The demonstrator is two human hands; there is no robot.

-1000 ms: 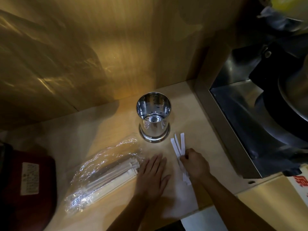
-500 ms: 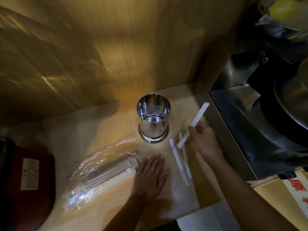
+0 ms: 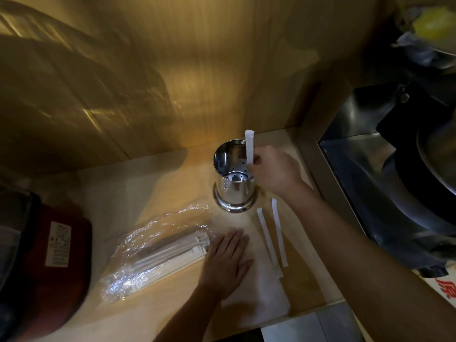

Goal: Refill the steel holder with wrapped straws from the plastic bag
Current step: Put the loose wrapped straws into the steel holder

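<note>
A shiny perforated steel holder (image 3: 230, 191) stands upright on the wooden counter (image 3: 148, 183), with nothing lying inside it. My right hand (image 3: 274, 172) pinches one white wrapped straw (image 3: 249, 145) upright at the holder's right rim, its lower end dipping into the opening. Two more wrapped straws (image 3: 271, 239) lie flat on the counter just right of the holder's base. The clear plastic bag (image 3: 158, 250) holds a bundle of wrapped straws at the lower left. My left hand (image 3: 228, 259) rests flat, fingers spread, beside the bag's open end.
A dark red appliance with a white label (image 3: 49, 245) sits at the far left. A steel sink or basin (image 3: 357, 169) with dark cookware borders the counter on the right. Wooden walls close the corner behind the holder. A white cloth (image 3: 261, 299) lies near the counter's front edge.
My right hand lifted one wrapped straw off the counter, swung it left and turned it upright over the holder's rim. My left hand stayed flat by the bag.
</note>
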